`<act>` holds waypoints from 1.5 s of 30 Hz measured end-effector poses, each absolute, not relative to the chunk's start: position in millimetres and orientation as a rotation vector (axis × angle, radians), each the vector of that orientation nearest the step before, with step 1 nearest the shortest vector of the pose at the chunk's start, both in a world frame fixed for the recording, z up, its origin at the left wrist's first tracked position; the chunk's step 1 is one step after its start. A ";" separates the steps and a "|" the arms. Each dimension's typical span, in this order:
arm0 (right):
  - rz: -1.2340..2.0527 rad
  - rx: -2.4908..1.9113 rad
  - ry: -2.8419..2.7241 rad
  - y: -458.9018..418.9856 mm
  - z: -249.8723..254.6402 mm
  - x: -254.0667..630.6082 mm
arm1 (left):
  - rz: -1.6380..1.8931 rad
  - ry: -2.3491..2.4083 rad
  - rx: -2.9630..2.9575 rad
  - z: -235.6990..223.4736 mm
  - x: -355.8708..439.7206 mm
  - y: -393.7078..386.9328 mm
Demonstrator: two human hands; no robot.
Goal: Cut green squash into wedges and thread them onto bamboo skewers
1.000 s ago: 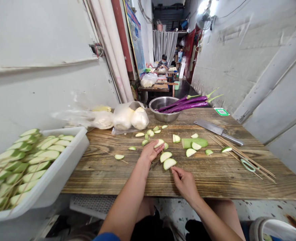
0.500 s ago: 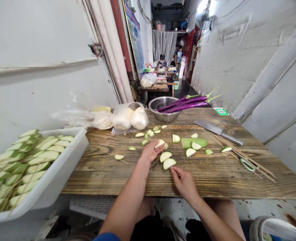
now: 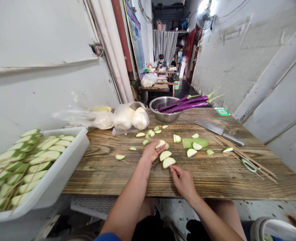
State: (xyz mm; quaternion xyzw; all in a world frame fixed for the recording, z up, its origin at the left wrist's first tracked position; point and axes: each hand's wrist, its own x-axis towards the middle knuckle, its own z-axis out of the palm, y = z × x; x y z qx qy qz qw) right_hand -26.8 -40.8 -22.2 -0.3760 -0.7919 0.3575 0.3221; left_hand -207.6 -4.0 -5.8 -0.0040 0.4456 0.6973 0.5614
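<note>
Skewering step: you look to be partway through threading green-skinned slices onto a skewer (image 3: 170, 166); the middle slice (image 3: 165, 155) and the near slice (image 3: 169, 162) sit in line.
Next push: probably calls for keeping the skewer straight towards the held slice (image 3: 160, 144), with the fingertips of your left hand (image 3: 152, 152) clear of its path.
Left grip: your fingers are curled round the held slice; I cannot tell whether the skewer pierces it.
Right grip: your right hand (image 3: 184, 180) has thumb and finger pinched together on the skewer, just beside the near slice.
Slices in line: between your hands, around the middle of the wooden table (image 3: 100, 180), off its near edge; whether they touch the wood, I cannot tell.
Spare pieces: loose slices (image 3: 191, 152) and an uncut green length (image 3: 195, 143) lie farther towards the right edge.
Stick bundle (image 3: 248, 160): near the right edge, well apart from your right hand.
</note>
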 end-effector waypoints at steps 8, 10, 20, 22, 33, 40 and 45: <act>0.939 -0.979 -2.077 -39.4 -22.6 -29.8 | 1.642 1.027 -0.007 -10.1 -208.9 -2.6; 0.935 -0.983 -2.076 -39.2 -23.4 -30.0 | 1.640 1.025 -0.013 -10.7 -209.4 -2.2; 0.878 -0.986 -2.094 -40.0 -21.9 -30.8 | 1.637 1.002 -0.027 -13.8 -210.9 -0.9; 0.869 -0.982 -2.105 -40.0 -21.5 -31.0 | 1.636 1.002 -0.027 -13.9 -210.9 -0.9; 0.827 -0.995 -2.131 -41.2 -19.6 -31.6 | 1.625 1.010 -0.003 -13.5 -209.9 -1.6; 0.814 -1.002 -2.131 -40.7 -20.5 -33.3 | 1.627 1.007 -0.017 -13.3 -209.9 -1.1; 0.813 -1.009 -2.132 -40.6 -22.1 -33.7 | 1.633 1.004 0.000 -12.7 -209.2 -1.2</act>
